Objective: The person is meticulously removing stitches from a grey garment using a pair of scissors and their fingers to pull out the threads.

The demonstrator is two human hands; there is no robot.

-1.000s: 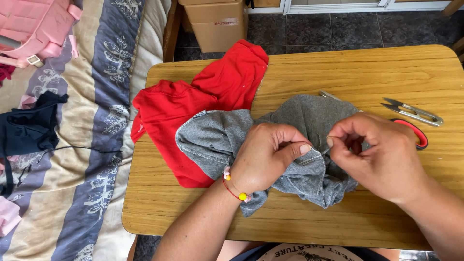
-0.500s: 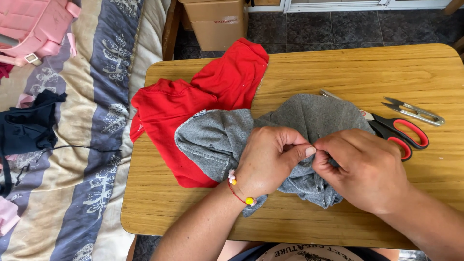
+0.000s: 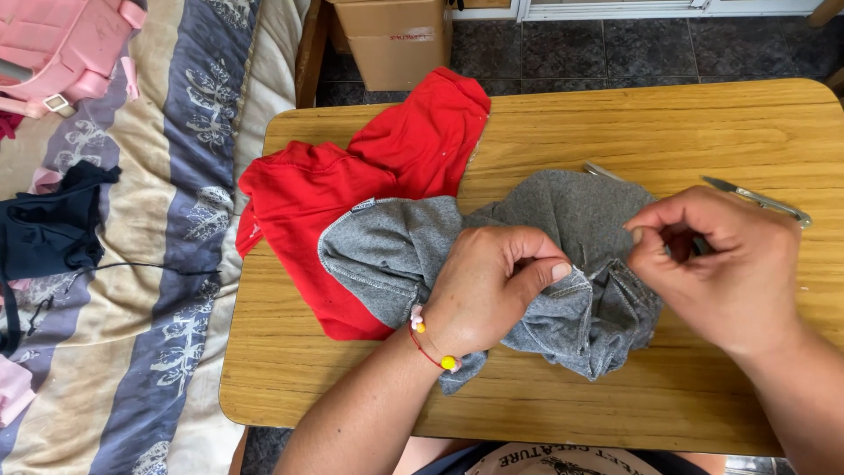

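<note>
Under the left hand (image 3: 492, 290), pinched shut, grey garment (image 3: 527, 264) bunches steady; right hand (image 3: 721, 264) beside it pinches closed, contents untellable

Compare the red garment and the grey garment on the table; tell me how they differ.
The red garment lies spread flat, one edge hanging off the wooden table; the grey garment is bunched up. The red garment lies underneath; the grey garment overlaps it. No hand touches the red garment; the left hand pinches the grey garment, with the right hand beside it. Both look like soft knit fabric.
</note>
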